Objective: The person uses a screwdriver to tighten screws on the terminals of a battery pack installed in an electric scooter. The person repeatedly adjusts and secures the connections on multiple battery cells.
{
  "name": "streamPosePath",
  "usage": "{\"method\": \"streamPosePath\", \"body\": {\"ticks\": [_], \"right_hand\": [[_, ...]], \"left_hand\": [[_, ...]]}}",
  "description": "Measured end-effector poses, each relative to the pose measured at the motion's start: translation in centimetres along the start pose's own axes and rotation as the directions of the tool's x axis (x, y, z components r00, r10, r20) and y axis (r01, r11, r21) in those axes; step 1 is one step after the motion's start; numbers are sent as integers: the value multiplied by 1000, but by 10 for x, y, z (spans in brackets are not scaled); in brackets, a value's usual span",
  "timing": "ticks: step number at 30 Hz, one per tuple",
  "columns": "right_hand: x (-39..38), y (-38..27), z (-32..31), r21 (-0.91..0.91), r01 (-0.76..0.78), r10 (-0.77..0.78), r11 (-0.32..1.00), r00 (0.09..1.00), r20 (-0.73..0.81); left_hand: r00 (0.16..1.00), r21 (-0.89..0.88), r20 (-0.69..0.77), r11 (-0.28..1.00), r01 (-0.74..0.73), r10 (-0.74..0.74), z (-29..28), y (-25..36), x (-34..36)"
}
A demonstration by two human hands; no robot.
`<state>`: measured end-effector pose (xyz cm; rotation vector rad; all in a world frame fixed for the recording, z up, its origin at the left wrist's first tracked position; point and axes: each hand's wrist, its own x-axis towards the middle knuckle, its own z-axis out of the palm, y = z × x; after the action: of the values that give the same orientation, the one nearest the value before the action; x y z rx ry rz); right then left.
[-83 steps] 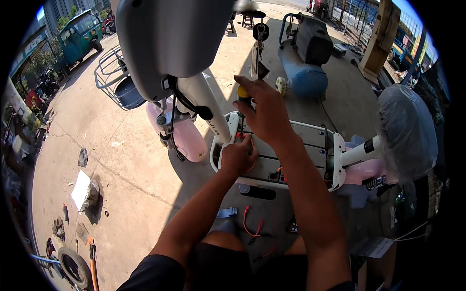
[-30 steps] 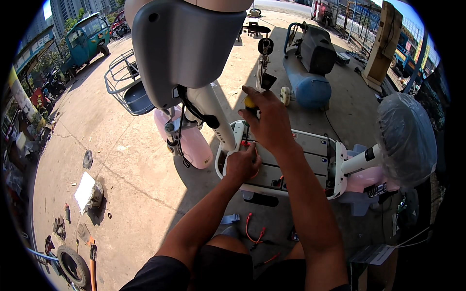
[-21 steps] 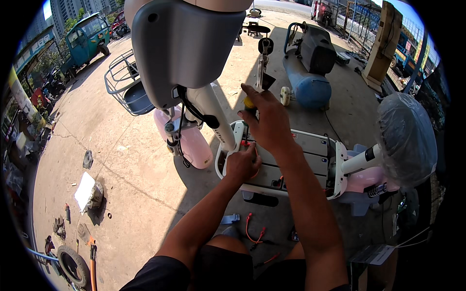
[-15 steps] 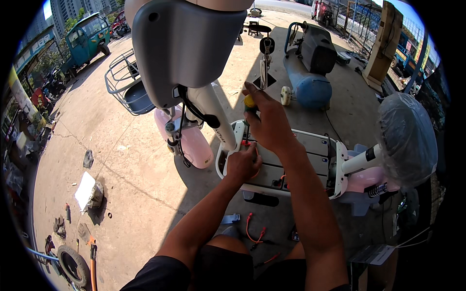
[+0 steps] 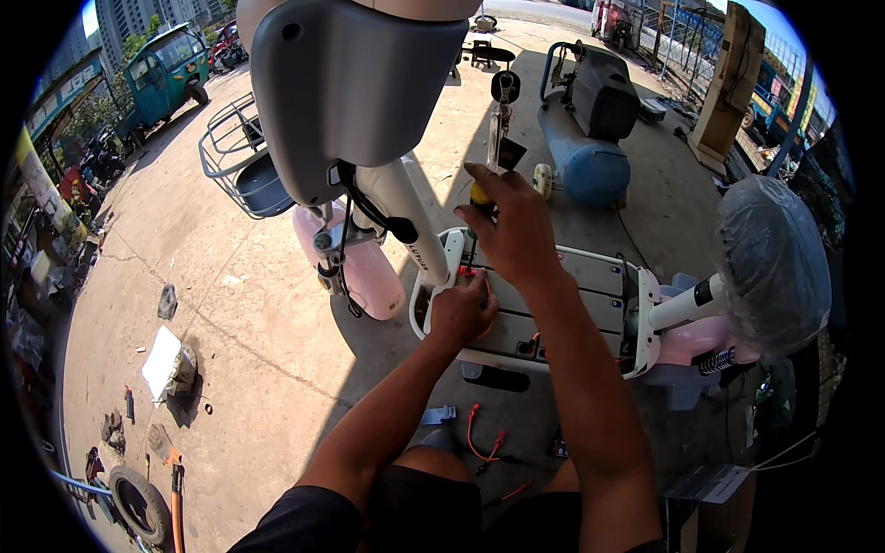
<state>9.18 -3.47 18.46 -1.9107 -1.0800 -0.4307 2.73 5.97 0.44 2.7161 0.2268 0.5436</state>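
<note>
1. My right hand [image 5: 516,232]: fingers and thumb closed round the handle of a yellow-handled screwdriver [image 5: 479,194], shank pointing down.
2. My left hand [image 5: 461,315]: just below and nearer me, fingers bunched at a red terminal cap [image 5: 467,272] with an orange lead [image 5: 488,288]; can't tell if they pinch or only steady it.
3. Screwdriver shank runs from my right grip down to the cap; tip contact too small to tell.
4. Container under both hands: white-rimmed battery compartment [image 5: 643,345] of an electric scooter, with grey battery blocks [image 5: 590,276] side by side in it, extending right of my grip.
5. Left of and beyond my grip: grey-blue front basket [image 5: 263,187]; contents can't be told.
6. Right of my grip: scooter seat [image 5: 774,263] wrapped in clear plastic.
7. Nearer me, on the ground below my left hand: red-ended jumper lead [image 5: 481,444], pale blue plastic piece [image 5: 438,416].
8. Versus half a second ago: right thumb and fingers re-set on the handle, thumb now sticking out left, less yellow showing. Left hand and cap same spot; ground items unmoved.
</note>
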Motion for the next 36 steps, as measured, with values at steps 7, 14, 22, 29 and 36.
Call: {"method": "streamPosePath", "body": {"ticks": [7, 14, 22, 29, 36], "right_hand": [[2, 5, 5, 77, 72, -70, 994, 997, -27], [0, 0, 1, 28, 18, -18, 999, 1000, -4], [0, -1, 2, 10, -85, 85, 996, 996, -41], [2, 0, 0, 89, 72, -72, 993, 997, 0], [1, -4, -3, -10, 16, -16, 1000, 1000, 14]], "left_hand": [[1000, -7, -25, 1000, -18, 18, -1, 3, 0], [999, -13, -30, 1000, -20, 20, 1, 0, 0], [1000, -8, -10, 1000, -10, 10, 3, -1, 0], [1000, -17, -14, 1000, -11, 11, 2, 0, 0], [1000, -8, -2, 1000, -1, 1, -3, 1, 0]]}}
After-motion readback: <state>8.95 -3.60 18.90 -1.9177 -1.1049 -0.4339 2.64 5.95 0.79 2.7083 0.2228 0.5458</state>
